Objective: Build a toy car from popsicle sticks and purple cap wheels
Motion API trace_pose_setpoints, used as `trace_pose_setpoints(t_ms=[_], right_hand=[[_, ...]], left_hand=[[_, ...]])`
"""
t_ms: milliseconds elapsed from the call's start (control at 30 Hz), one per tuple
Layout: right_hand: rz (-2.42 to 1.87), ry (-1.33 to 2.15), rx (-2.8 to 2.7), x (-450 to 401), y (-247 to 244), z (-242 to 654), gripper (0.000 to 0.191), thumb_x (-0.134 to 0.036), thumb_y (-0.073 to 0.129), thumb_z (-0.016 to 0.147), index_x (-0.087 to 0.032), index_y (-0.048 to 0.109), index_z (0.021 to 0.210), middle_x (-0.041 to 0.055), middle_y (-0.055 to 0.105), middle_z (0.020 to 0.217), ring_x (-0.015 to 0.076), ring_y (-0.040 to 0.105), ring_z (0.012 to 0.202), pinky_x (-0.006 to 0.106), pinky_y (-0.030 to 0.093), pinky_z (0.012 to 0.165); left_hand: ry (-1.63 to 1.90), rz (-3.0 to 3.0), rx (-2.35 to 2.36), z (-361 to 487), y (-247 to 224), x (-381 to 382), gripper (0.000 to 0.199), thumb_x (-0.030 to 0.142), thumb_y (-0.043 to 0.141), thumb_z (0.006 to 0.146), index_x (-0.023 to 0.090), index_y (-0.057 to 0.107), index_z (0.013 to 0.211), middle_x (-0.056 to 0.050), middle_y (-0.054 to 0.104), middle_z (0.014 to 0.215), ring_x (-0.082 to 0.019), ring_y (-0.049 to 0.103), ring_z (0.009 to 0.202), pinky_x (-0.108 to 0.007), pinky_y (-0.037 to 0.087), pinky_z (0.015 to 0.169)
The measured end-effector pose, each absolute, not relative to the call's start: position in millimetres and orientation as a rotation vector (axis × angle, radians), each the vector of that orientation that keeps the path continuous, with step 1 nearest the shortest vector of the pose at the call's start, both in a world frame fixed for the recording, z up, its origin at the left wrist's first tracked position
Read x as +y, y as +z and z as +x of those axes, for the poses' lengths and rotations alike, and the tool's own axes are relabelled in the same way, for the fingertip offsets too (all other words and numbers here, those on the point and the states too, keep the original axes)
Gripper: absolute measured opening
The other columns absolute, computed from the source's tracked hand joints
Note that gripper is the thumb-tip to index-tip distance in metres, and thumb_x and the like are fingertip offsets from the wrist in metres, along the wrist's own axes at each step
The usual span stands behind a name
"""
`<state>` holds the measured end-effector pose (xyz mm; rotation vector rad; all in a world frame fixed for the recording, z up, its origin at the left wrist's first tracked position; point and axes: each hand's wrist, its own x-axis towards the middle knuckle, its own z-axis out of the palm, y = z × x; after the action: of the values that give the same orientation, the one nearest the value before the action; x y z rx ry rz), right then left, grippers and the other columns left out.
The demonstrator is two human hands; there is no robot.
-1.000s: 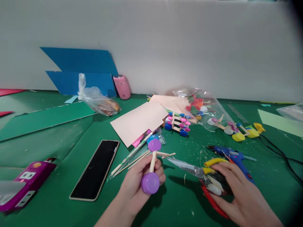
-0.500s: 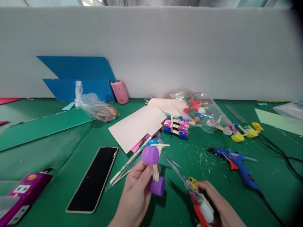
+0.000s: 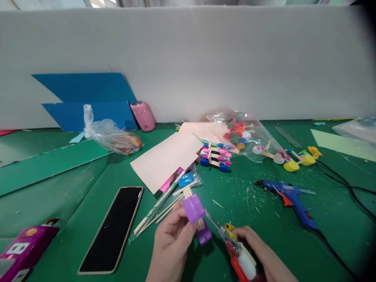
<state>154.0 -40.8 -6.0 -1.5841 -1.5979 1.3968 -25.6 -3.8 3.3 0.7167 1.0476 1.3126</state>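
My left hand point(image 3: 173, 241) is closed, its thumb and fingers pinching a small model of purple bottle caps point(image 3: 194, 208) joined by pale wooden sticks point(image 3: 188, 191). In my right hand point(image 3: 252, 246) is a red-handled tool point(image 3: 237, 266) with a long grey blade point(image 3: 214, 222); its exact kind is partly hidden. A yellow piece point(image 3: 229, 228) and a white rounded piece point(image 3: 246, 265) show against this hand, and I cannot tell how they are joined. The blade's tip comes close to the purple caps; contact is unclear.
A blue glue gun point(image 3: 293, 196) lies at right, its cord trailing. A phone point(image 3: 113, 231) and a purple device point(image 3: 28, 246) are at left. Behind are a cap-and-stick model point(image 3: 216, 156), beige paper point(image 3: 170, 156), a bag of coloured caps point(image 3: 249, 135) and a pink flask point(image 3: 143, 116).
My left hand has turned the purple-capped model and shifted slightly right and down. My right hand has moved left with the tool, narrowing the gap. The view has shifted slightly.
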Motion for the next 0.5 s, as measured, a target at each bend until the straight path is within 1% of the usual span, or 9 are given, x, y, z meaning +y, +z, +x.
trace_pose_setpoints(t_ms=[100, 200, 267, 367, 433, 500], right_hand=[[-1.588, 1.381, -1.624, -41, -6, 155, 0.041, -0.024, 0.059, 0.056, -0.020, 0.054, 0.097, 0.0020, 0.053, 0.085, 0.0139, 0.051, 0.066, 0.021, 0.042, 0.060], [-1.569, 1.360, -1.629, -41, -6, 156, 0.043, -0.028, 0.060, 0.058, -0.019, 0.052, 0.100, 0.0043, 0.053, 0.087, 0.0164, 0.053, 0.070, 0.024, 0.044, 0.063], [-1.544, 1.330, -1.649, -41, -8, 159, 0.044, -0.023, 0.059, 0.059, -0.019, 0.052, 0.102, 0.0060, 0.054, 0.092, 0.0183, 0.055, 0.075, 0.026, 0.045, 0.068], [-1.526, 1.306, -1.690, -41, -14, 164, 0.049, -0.014, 0.058, 0.057, -0.020, 0.051, 0.105, 0.0070, 0.054, 0.099, 0.0201, 0.057, 0.084, 0.027, 0.045, 0.075], [-1.499, 1.304, -1.716, -41, -19, 167, 0.049, -0.013, 0.059, 0.057, -0.021, 0.052, 0.104, 0.0073, 0.056, 0.101, 0.0213, 0.058, 0.087, 0.028, 0.046, 0.077], [-1.470, 1.290, -1.728, -42, -23, 170, 0.044, -0.014, 0.060, 0.059, -0.022, 0.054, 0.102, 0.0072, 0.058, 0.099, 0.0220, 0.058, 0.088, 0.028, 0.047, 0.076]], left_hand=[[1.314, 0.858, 1.092, -26, -2, -4, 0.014, 0.024, 0.070, 0.064, 0.018, 0.070, 0.077, -0.002, 0.060, 0.072, -0.015, 0.054, 0.071, -0.025, 0.045, 0.067], [1.364, 1.029, 1.117, -29, -5, -5, 0.010, 0.020, 0.069, 0.065, 0.019, 0.070, 0.075, -0.001, 0.059, 0.068, -0.012, 0.052, 0.065, -0.020, 0.044, 0.060], [1.405, 1.127, 1.118, -30, -4, -5, 0.011, 0.016, 0.067, 0.066, 0.020, 0.070, 0.075, 0.000, 0.058, 0.067, -0.012, 0.052, 0.063, -0.019, 0.044, 0.056], [1.464, 1.254, 1.125, -32, -2, -6, 0.014, 0.011, 0.066, 0.065, 0.020, 0.070, 0.074, 0.001, 0.058, 0.064, -0.011, 0.053, 0.058, -0.017, 0.044, 0.051], [1.520, 1.318, 1.137, -33, -1, -7, 0.017, 0.008, 0.067, 0.062, 0.020, 0.070, 0.074, 0.002, 0.059, 0.063, -0.011, 0.054, 0.056, -0.017, 0.044, 0.049], [1.582, 1.345, 1.147, -34, -3, -8, 0.023, 0.006, 0.069, 0.059, 0.021, 0.070, 0.076, 0.001, 0.062, 0.068, -0.012, 0.057, 0.059, -0.017, 0.047, 0.051]])
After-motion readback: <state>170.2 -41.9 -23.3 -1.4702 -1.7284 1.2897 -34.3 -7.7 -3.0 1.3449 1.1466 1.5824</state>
